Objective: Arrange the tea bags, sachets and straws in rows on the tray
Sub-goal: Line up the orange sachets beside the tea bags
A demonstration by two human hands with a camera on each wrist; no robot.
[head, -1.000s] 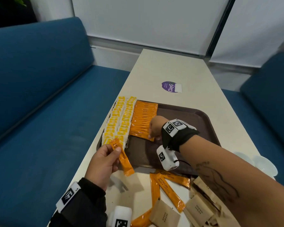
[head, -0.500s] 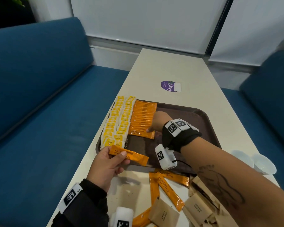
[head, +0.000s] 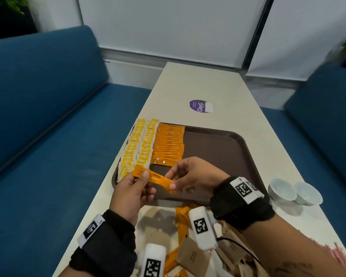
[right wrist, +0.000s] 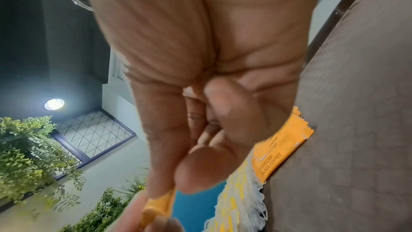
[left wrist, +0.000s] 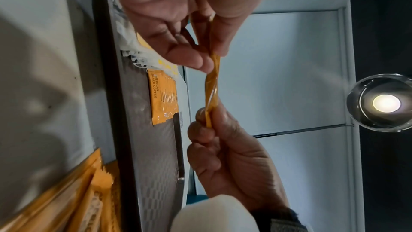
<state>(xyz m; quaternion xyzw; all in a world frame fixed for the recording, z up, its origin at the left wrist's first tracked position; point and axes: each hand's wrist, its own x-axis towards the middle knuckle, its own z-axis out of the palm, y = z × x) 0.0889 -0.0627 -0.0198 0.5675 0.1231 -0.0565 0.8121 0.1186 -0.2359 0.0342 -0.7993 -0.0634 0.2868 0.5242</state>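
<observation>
Sachet [head: 155,179], orange, hangs over the tray's [head: 224,144] near-left corner in the head view, the left hand [head: 131,193] pinching its 9 o'clock end and the right hand [head: 190,176] its 3 o'clock end. On the tray, two rows of tea bags [head: 139,146] and one orange row [head: 169,143] fill the 9 o'clock side; the rest is bare. More sachets [head: 181,220] and brown packets [head: 193,258] wait on the table [head: 198,84] at 6 o'clock, so I judge roughly half remains. Straws I cannot make out.

Left wrist view: the sachet [left wrist: 211,85], edge-on, spans both pinches.

Right wrist view: the right hand [right wrist: 200,77] is curled, its thumb on the sachet's [right wrist: 156,207] end.
</observation>
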